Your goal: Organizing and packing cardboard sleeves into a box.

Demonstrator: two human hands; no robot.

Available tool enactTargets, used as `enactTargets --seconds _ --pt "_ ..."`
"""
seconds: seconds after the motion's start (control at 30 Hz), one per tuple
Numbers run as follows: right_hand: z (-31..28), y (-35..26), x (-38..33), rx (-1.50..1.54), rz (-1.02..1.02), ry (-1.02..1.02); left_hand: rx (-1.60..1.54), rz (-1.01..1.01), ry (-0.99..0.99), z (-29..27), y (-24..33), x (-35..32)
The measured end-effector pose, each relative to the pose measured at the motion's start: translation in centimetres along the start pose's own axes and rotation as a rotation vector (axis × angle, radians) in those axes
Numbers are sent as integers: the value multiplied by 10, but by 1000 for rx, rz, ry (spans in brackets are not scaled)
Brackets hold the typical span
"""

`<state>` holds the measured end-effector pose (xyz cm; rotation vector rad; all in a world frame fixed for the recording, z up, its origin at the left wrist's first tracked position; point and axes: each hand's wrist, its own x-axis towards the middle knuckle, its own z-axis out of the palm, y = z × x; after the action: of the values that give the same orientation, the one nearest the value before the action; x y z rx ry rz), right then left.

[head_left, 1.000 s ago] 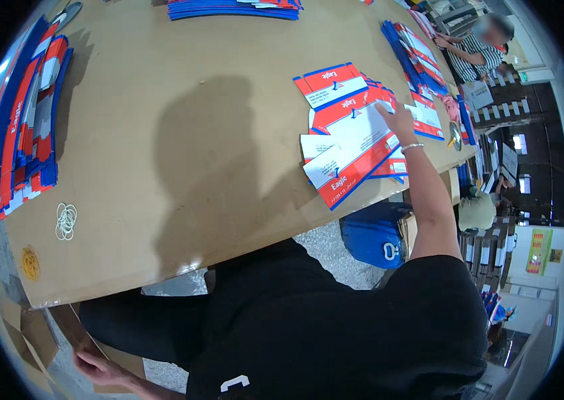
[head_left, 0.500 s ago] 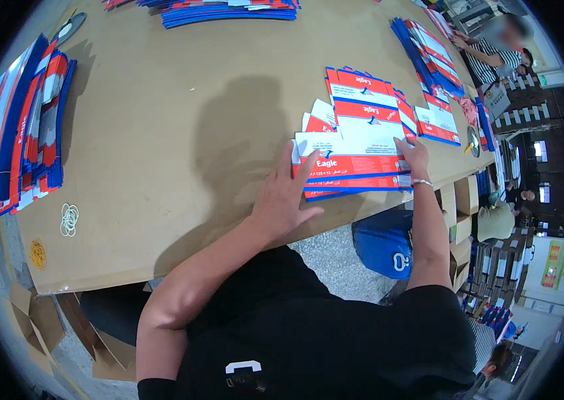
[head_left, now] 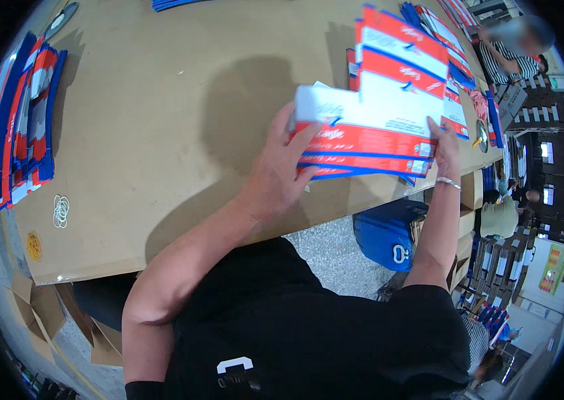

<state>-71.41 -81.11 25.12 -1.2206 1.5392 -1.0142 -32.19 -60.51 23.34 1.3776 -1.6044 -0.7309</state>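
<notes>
A small stack of flat, unfolded cartons (head_left: 398, 110), printed red, white and blue, is tilted up off the table between my two hands. My left hand (head_left: 278, 163) grips its left end, fingers on top and thumb at the near edge. My right hand (head_left: 447, 150) clasps its right edge, with the thumb on the white face and the other fingers mostly hidden. The cartons lie slightly out of line, so several blue edges show along the near side. A few more cartons (head_left: 352, 67) show behind the stack.
A brown table (head_left: 135, 153) carries a tall carton stack (head_left: 22, 127) at left and another pile (head_left: 443, 40) at far right. White rubber bands (head_left: 60, 211) and yellow bands (head_left: 34, 247) lie near the left corner. A blue container (head_left: 388, 233) stands below. A person in stripes (head_left: 505, 63) works beyond.
Both hands have closed on the carton stack and raised it off the table, tilting it and shifting it slightly right. My view has shifted a little too.
</notes>
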Motion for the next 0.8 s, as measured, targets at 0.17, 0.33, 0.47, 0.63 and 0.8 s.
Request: enactTargets --seconds 0.17,0.33,0.47,0.63,0.8 --pt "-44 14 43 7 52 43 -51 -20 -50 -7 -6 14" --pt "-81 67 55 -430 172 109 277 101 -234 22 -46 -9" --pt "-3 62 37 -439 231 15 254 32 -166 6 -56 -23" --pt "-3 49 36 -648 203 -9 298 64 -137 15 -55 -14" --pt "-5 55 33 -156 319 -45 343 78 -101 10 -60 -20"
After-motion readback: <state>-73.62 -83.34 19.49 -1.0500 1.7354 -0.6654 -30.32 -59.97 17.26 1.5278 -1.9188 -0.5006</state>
